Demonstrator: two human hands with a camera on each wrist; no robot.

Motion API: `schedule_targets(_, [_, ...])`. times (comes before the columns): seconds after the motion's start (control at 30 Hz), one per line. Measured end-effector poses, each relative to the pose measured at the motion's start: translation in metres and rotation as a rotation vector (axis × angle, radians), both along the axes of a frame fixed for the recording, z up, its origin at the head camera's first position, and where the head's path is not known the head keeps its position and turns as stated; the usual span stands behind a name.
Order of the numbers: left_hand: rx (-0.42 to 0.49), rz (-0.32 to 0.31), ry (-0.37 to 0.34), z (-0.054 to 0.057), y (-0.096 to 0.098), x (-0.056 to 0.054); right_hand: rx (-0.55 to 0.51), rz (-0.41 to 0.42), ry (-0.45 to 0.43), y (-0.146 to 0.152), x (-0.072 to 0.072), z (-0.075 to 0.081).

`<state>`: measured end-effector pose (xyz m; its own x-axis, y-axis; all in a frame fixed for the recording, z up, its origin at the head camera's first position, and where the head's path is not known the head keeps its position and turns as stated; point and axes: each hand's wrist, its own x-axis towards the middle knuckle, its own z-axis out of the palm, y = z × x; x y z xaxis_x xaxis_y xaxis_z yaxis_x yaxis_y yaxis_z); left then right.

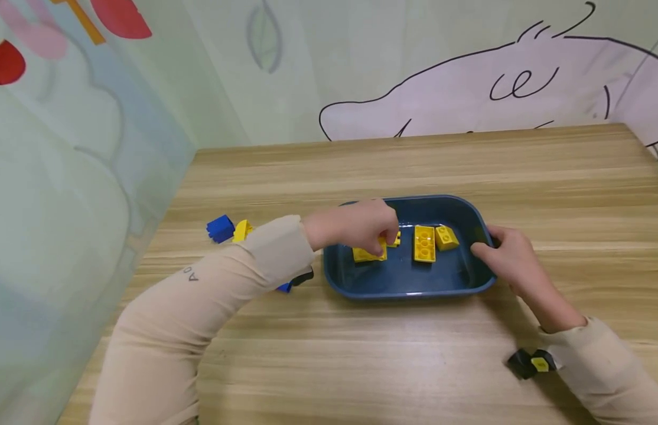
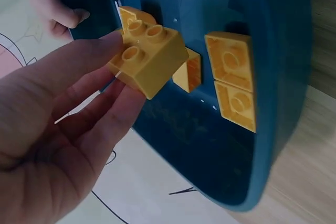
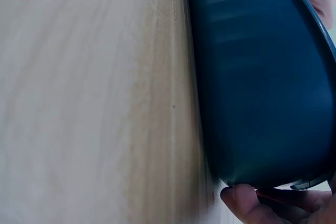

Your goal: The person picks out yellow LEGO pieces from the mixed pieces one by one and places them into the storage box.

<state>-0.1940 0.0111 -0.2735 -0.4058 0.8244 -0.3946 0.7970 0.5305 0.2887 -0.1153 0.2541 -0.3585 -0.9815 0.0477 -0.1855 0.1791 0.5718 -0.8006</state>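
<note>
My left hand is over the left part of a dark blue tray. Between thumb and fingers it pinches a yellow toy building brick, studs showing in the left wrist view. Inside the tray lie several more yellow bricks, among them an upturned rectangular one and one with a sloped side. Another yellow brick is partly hidden by the left hand. At the tray's right end my right hand grips the wall, its thumb over the rim and fingers outside.
Left of the tray, a blue brick and a yellow piece lie on the wooden table. A blue piece shows partly below the left sleeve. A patterned wall borders the table's back and left.
</note>
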Motion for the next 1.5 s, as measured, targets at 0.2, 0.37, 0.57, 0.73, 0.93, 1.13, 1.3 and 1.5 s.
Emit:
schedule_targets(0.2, [0.013, -0.012, 0.013, -0.002, 0.007, 0.0, -0.02, -0.002, 0.004, -0.001, 0.0, 0.0])
schedule_targets(0.37, [-0.015, -0.033, 0.021, -0.008, 0.017, -0.002, -0.017, 0.0, -0.005, 0.001, 0.001, 0.001])
schedule_targets(0.57, [-0.036, -0.037, -0.008, -0.015, 0.028, -0.002, -0.01, -0.001, -0.01, 0.001, 0.001, 0.0])
schedule_targets(0.73, [-0.056, -0.05, -0.01, -0.021, 0.036, -0.004, -0.016, -0.003, -0.012, 0.001, 0.0, -0.001])
schedule_targets(0.93, [-0.1, -0.047, -0.01, -0.029, 0.045, -0.006, -0.021, 0.0, -0.013, 0.001, 0.0, -0.001])
schedule_targets(1.13, [-0.097, -0.035, 0.027, -0.033, 0.046, -0.008, -0.012, 0.0, 0.001, 0.001, 0.001, 0.0])
schedule_targets(1.3, [-0.081, -0.036, 0.052, -0.033, 0.045, -0.009, -0.012, -0.001, 0.009, 0.001, 0.001, 0.0])
schedule_targets(1.5, [-0.069, -0.022, 0.079, -0.029, 0.039, -0.008, -0.015, -0.002, 0.006, 0.001, 0.001, -0.001])
